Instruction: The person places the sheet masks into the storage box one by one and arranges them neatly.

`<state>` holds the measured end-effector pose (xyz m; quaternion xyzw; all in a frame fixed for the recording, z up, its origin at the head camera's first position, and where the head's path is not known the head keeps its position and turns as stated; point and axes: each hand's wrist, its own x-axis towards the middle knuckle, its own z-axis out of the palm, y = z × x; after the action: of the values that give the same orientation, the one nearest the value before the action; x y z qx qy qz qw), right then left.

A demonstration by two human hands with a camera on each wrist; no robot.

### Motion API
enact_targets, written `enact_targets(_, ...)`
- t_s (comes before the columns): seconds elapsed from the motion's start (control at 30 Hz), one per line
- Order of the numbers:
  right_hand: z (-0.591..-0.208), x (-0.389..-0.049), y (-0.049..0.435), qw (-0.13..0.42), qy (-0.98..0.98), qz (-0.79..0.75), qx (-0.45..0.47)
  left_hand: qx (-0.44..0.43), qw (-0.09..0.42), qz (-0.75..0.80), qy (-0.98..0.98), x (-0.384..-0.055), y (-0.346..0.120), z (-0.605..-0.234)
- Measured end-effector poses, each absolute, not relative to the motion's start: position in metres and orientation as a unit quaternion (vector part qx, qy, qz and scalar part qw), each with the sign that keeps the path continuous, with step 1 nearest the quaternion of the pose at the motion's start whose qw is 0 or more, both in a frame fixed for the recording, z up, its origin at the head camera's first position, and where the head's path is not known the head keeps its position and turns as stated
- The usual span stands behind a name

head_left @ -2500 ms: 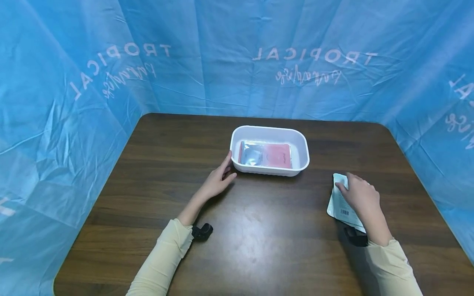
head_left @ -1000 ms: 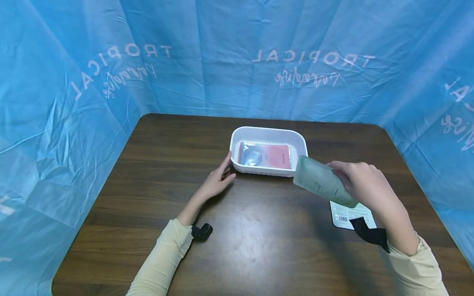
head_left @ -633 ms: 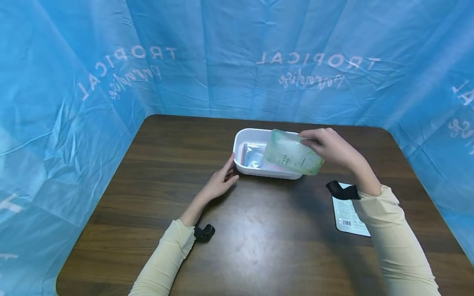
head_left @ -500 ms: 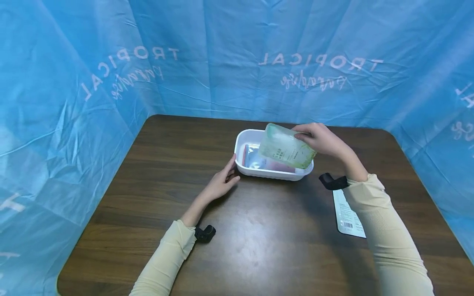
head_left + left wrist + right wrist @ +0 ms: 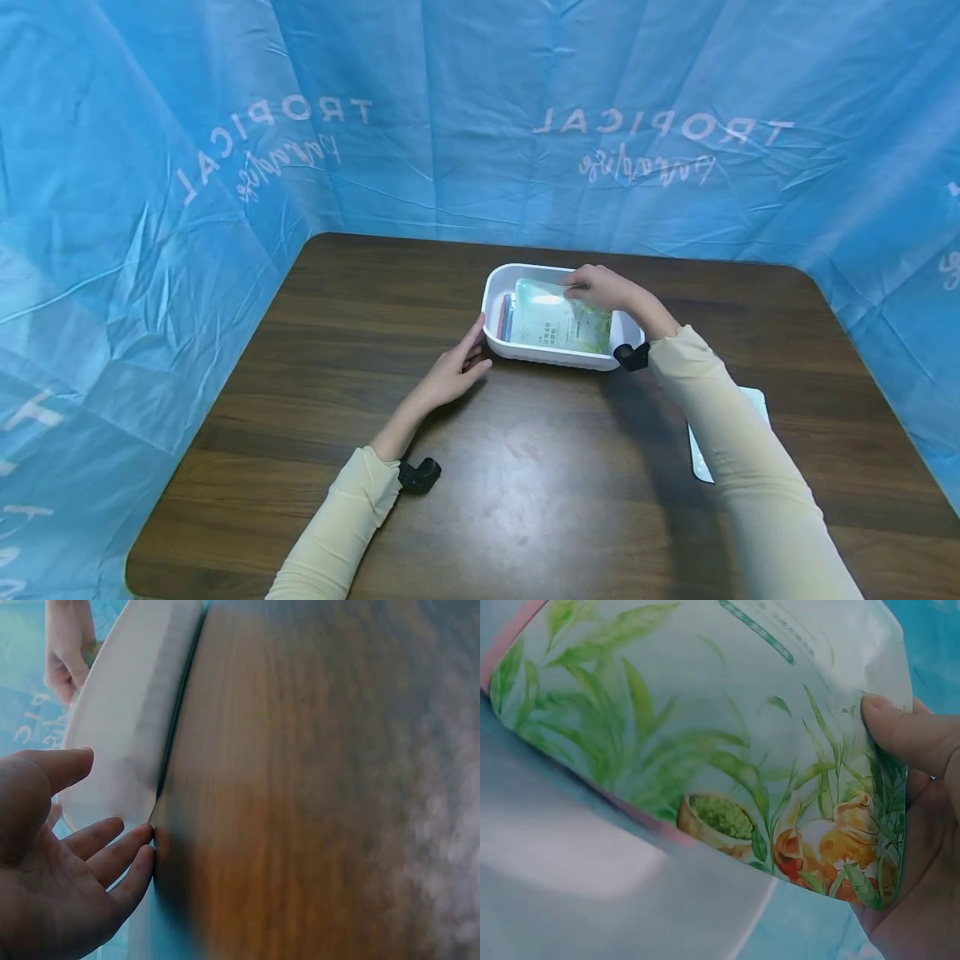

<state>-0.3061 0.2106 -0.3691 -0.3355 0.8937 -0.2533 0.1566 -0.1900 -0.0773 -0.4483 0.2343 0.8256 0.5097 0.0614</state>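
A white plastic basin point(image 5: 555, 360) stands on the table. My right hand point(image 5: 603, 288) is over its right back part and pinches a green sheet mask packet point(image 5: 547, 325), thumb on the printed face and fingers behind. In the right wrist view the packet point(image 5: 705, 742) shows leaves, a bowl of green powder and a teapot. It lies over a pink and blue packet point(image 5: 506, 321), of which only the left edge shows. My left hand point(image 5: 445, 379) touches the basin's left end with fingertips, its fingers extended; the left wrist view shows them against the basin wall point(image 5: 124, 712).
A pale packet point(image 5: 701, 458) lies on the table at the right, partly hidden under my right forearm. The dark wooden table point(image 5: 517, 500) has rounded far corners. Blue printed sheeting point(image 5: 480, 125) hangs close behind and at the sides.
My right hand has lifted the green packet from the pale one on the right and brought it left, down into the basin over the pink packet. My left hand stays at the basin.
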Motion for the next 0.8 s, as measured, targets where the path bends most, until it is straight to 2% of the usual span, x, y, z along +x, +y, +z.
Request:
enact_targets(0.07, -0.375, -0.307, 0.203, 0.156, 0.894, -0.242, -0.343, 0.234, 0.061, 0.507, 0.828, -0.193, -0.078, -0.454)
enact_targets(0.43, -0.399, -0.295, 0.183, 0.072, 0.935, -0.069, -0.34, 0.231, 0.058, 0.505, 0.83, -0.193, -0.077, -0.453)
enact_targets(0.57, -0.401, -0.29, 0.181, 0.049, 0.954, -0.009, -0.295, 0.227, 0.054, 0.502, 0.832, -0.194, -0.077, -0.454)
enact_targets(0.8, -0.389, -0.273, 0.188, 0.027, 0.971, -0.04, -0.234, 0.23, 0.056, 0.504, 0.831, -0.192, -0.076, -0.453)
